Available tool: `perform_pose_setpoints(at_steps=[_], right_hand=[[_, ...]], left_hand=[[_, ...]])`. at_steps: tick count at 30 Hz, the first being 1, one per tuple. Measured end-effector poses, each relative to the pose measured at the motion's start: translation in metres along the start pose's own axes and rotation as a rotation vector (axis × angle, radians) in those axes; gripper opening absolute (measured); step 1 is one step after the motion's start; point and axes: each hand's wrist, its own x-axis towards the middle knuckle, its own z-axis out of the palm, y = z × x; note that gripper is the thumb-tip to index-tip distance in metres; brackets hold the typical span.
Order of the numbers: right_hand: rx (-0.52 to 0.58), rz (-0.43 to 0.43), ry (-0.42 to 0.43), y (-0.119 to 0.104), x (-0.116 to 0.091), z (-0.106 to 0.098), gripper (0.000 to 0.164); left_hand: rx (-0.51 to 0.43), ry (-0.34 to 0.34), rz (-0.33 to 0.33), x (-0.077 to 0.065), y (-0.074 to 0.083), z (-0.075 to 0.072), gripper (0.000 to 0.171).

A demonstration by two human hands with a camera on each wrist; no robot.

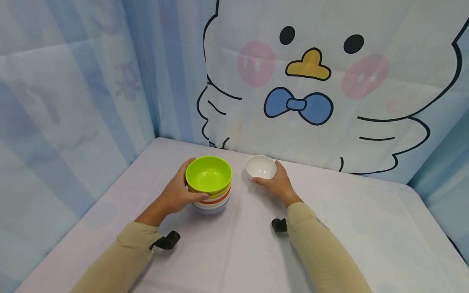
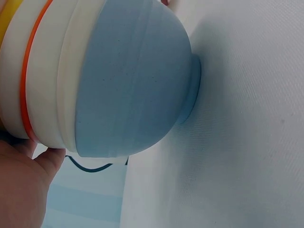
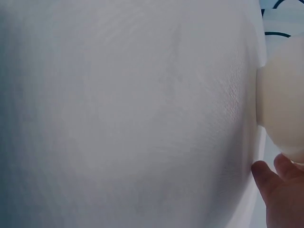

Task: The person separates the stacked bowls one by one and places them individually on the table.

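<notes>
My left hand (image 1: 177,193) grips the upper part of a stack of bowls, its thumb across the near side and its fingers round the far left. A lime green bowl (image 1: 209,176) tops the stack, over yellow, white and orange-edged ones. The lowest is a light blue bowl (image 2: 135,80), its foot against the table in the left wrist view. To the right of the stack, my right hand (image 1: 278,185) holds a small white bowl (image 1: 260,166) between thumb and fingers at its right side. The right wrist view catches the white bowl's foot and several fingertips (image 3: 265,176).
A pale cloth covers the table (image 1: 227,260). Right behind the white bowl hangs a curtain (image 1: 293,138) with a cartoon chick, and a blue striped curtain (image 1: 73,101) borders the left. Black wrist mounts (image 1: 166,240) stick out from both sleeves over the table.
</notes>
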Motion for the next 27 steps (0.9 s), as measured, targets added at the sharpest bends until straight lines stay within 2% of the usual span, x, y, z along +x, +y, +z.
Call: perform_pose_setpoints(at_steps=[7, 14, 23, 27], right_hand=[[-0.031, -0.032, 0.019, 0.004, -0.007, -0.006, 0.120], [-0.111, -0.147, 0.050, -0.009, -0.015, -0.017, 0.117], [-0.019, -0.195, -0.002, -0.031, -0.031, -0.014, 0.107], [0.016, -0.249, -0.039, -0.042, -0.039, -0.010, 0.104]], left_hand=[[0.002, -0.006, -0.021, -0.001, 0.000, 0.002, 0.111], [0.008, -0.005, -0.008, 0.000, 0.000, -0.001, 0.110], [-0.031, -0.021, 0.028, 0.000, -0.005, 0.000, 0.107], [-0.054, -0.031, 0.041, -0.002, -0.009, 0.003, 0.105]])
